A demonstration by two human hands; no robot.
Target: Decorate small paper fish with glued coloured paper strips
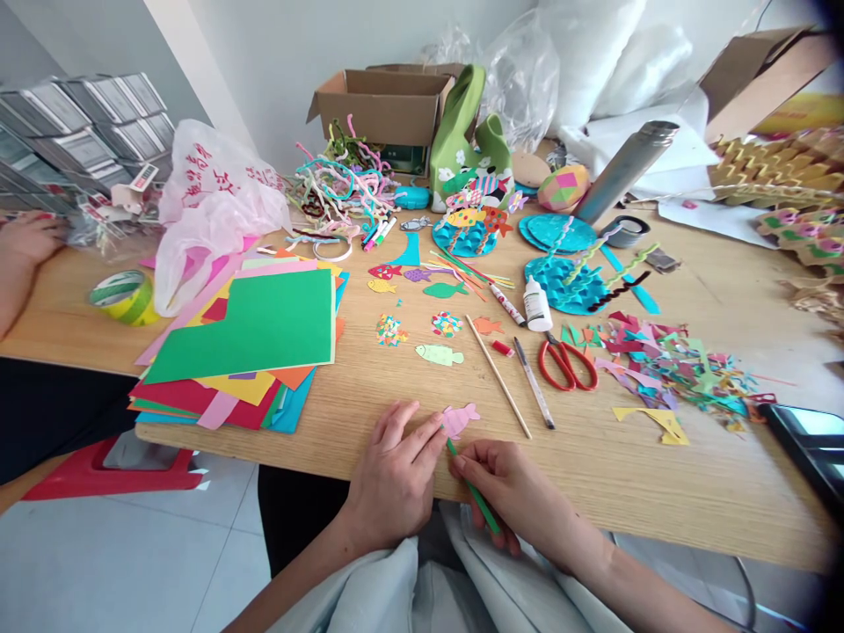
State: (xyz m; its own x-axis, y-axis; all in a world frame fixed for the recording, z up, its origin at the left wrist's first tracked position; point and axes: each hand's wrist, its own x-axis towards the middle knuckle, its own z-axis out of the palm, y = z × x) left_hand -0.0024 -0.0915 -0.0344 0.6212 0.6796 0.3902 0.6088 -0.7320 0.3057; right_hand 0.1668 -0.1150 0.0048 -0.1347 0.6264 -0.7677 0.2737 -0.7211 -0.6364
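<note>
A pink paper fish [460, 421] with drawn lines lies on the table near the front edge. My left hand [403, 462] rests palm down beside it, fingers stretched out, the fingertips at the fish's left edge. My right hand [505, 492] is closed, with thumb and forefinger pinching a narrow green strip [484, 507] that looks like paper. The strip's far end lies by the left fingertips, just below the fish; its near end hangs toward my lap. Beyond are a wooden stick [499, 378], a pen [534, 384] and red-handled scissors [567, 362].
Coloured paper sheets [264, 325] are stacked to the left. Paper scraps [686, 365] lie at right, near a phone-like dark device [804, 448]. A glue bottle [536, 305], paper fish [445, 288] and a steel flask [626, 171] stand or lie farther back. Another person's hand [32, 236] is at far left.
</note>
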